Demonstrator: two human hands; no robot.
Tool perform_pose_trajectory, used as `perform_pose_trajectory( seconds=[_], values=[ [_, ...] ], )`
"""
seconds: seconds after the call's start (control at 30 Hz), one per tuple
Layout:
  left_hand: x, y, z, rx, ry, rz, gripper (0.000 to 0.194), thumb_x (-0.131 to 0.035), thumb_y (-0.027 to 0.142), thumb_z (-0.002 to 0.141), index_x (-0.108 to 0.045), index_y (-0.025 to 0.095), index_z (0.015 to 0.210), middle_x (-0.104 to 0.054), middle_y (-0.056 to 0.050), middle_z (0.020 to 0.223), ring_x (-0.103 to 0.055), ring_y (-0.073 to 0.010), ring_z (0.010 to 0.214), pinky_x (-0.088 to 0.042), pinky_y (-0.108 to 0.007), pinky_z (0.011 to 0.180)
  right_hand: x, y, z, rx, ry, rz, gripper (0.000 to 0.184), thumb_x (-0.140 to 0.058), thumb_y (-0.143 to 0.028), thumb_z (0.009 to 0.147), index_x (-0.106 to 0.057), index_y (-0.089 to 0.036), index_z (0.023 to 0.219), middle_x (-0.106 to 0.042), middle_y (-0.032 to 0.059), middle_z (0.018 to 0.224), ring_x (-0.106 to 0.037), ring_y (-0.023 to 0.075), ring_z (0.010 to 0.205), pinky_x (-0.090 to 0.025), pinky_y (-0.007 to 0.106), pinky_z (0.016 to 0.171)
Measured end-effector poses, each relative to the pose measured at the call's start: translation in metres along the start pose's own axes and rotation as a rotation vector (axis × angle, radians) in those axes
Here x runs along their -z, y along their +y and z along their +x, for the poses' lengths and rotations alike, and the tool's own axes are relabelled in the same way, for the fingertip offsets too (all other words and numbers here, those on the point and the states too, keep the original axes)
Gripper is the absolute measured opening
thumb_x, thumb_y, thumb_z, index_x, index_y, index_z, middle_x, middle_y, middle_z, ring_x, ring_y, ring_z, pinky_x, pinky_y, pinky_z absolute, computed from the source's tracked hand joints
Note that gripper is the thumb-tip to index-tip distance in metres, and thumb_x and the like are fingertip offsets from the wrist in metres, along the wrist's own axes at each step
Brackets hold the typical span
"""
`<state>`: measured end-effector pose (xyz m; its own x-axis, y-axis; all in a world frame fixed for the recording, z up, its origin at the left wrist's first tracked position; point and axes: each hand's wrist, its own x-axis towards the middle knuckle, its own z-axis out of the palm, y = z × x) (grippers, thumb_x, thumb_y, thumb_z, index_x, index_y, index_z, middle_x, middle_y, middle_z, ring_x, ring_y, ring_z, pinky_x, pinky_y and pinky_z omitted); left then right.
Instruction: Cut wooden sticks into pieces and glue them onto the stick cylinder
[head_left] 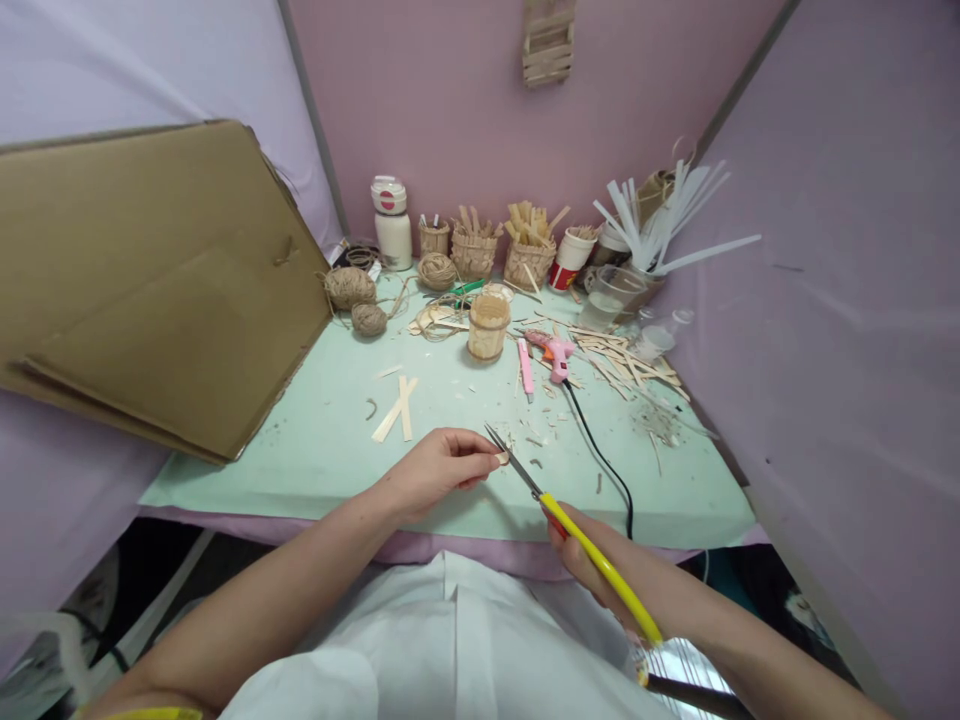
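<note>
My left hand (439, 465) pinches a small wooden stick piece (501, 458) between thumb and fingers, just above the green mat (322, 440). My right hand (592, 565) grips the yellow handles of a pair of scissors (559, 520). The thin metal blades point up and left, and they meet the stick piece at my left fingertips. Small wood offcuts lie scattered on the mat just beyond the blades.
A cardboard sheet (150, 290) leans at the left. Two crossed sticks (397, 408), a small stick cup (488, 325), a pink glue gun (553, 352) with black cord, a pink knife (525, 366), twine balls (350, 288), stick baskets (474, 250) and loose sticks (626, 358) fill the mat.
</note>
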<state>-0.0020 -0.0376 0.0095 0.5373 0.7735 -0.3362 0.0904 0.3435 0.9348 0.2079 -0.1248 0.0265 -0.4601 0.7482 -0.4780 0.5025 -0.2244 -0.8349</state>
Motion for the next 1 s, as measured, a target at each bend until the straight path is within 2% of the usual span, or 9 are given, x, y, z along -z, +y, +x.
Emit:
perform_pose_trajectory(
  seconds=[0.4, 0.73, 0.83, 1.0],
  values=[
    [0.0012, 0.0003, -0.0009, 0.010, -0.013, 0.029, 0.026, -0.066, 0.039, 0.067, -0.067, 0.014, 0.075, -0.044, 0.004, 0.050, -0.033, -0.0075, 0.049, -0.022, -0.023, 0.050, -0.0003, -0.0009, -0.0015, -0.003, -0.003, 0.099, 0.037, -0.034, -0.054, 0.090, -0.043, -0.019, 0.081, -0.036, -0.0042, 0.064, -0.026, 0.0074, 0.050, -0.025, 0.021, 0.045],
    [0.0049, 0.0029, -0.0039, 0.041, -0.062, 0.059, 0.025, -0.066, 0.038, 0.068, -0.068, 0.014, 0.075, -0.042, 0.004, 0.049, -0.031, -0.0071, 0.049, -0.019, -0.023, 0.048, 0.0061, -0.0014, -0.0051, -0.022, 0.019, -0.003, 0.037, -0.041, -0.054, 0.088, -0.042, -0.019, 0.075, -0.036, -0.0051, 0.062, -0.027, 0.0078, 0.054, -0.027, 0.021, 0.049],
    [0.0063, 0.0020, -0.0040, 0.046, -0.062, 0.066, 0.025, -0.067, 0.038, 0.068, -0.067, 0.014, 0.075, -0.042, 0.004, 0.049, -0.031, -0.0069, 0.048, -0.019, -0.023, 0.047, 0.0070, 0.0004, -0.0053, -0.061, 0.018, 0.003, 0.037, -0.043, -0.056, 0.086, -0.045, -0.019, 0.079, -0.036, -0.0055, 0.061, -0.027, 0.0074, 0.052, -0.026, 0.021, 0.048],
    [0.0057, 0.0009, -0.0013, 0.028, -0.026, 0.021, 0.028, -0.068, 0.040, 0.067, -0.066, 0.013, 0.077, -0.046, 0.003, 0.053, -0.037, -0.0070, 0.051, -0.024, -0.021, 0.048, 0.0052, 0.0074, -0.0027, -0.043, 0.061, 0.124, 0.039, -0.034, -0.056, 0.089, -0.047, -0.019, 0.087, -0.035, -0.0055, 0.060, -0.025, 0.0076, 0.050, -0.027, 0.021, 0.047]
  ],
)
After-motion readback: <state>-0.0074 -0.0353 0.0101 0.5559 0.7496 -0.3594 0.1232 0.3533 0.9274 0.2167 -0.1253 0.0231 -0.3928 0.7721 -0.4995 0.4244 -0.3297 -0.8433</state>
